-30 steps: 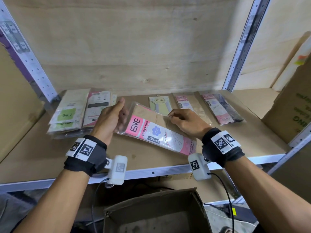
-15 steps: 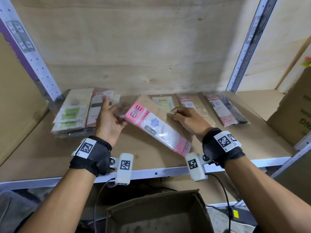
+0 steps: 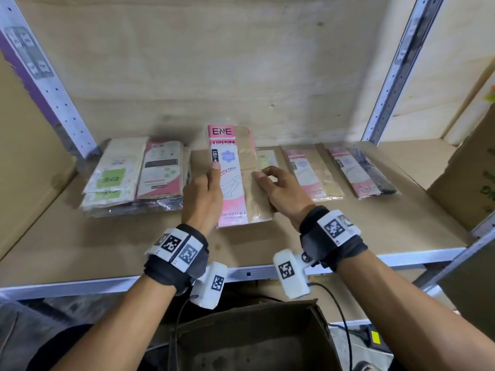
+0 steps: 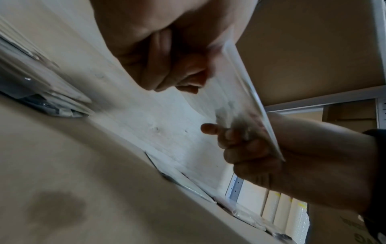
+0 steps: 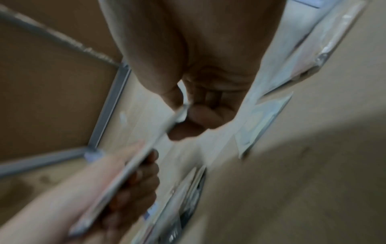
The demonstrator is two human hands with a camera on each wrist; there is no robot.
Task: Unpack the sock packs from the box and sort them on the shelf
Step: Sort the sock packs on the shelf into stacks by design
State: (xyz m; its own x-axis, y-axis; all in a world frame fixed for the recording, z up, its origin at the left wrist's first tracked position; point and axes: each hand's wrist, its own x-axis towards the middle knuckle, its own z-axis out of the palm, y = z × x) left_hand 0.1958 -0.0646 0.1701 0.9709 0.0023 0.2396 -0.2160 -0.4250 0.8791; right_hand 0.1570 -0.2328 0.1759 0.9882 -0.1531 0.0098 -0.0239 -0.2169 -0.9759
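Since a second ago you have turned the pink sock pack (image 3: 232, 178) from lying slantwise to standing lengthwise, its "ENE" header now pointing toward the back wall. You hold it raised above the shelf (image 3: 80, 253), near the middle. Your left hand (image 3: 202, 199) grips its left edge, thumb pressed on the front and fingers curled behind. Your right hand (image 3: 281, 194) pinches its right edge between thumb and curled fingers. To the left a stack of packs (image 3: 134, 178) lies flat on the shelf. Behind and to the right, three more packs lie side by side: a green-labelled pack (image 3: 266, 162), a beige pack (image 3: 312, 172) and a dark pack (image 3: 361, 172). An open cardboard box (image 3: 254, 341) sits below the shelf edge.
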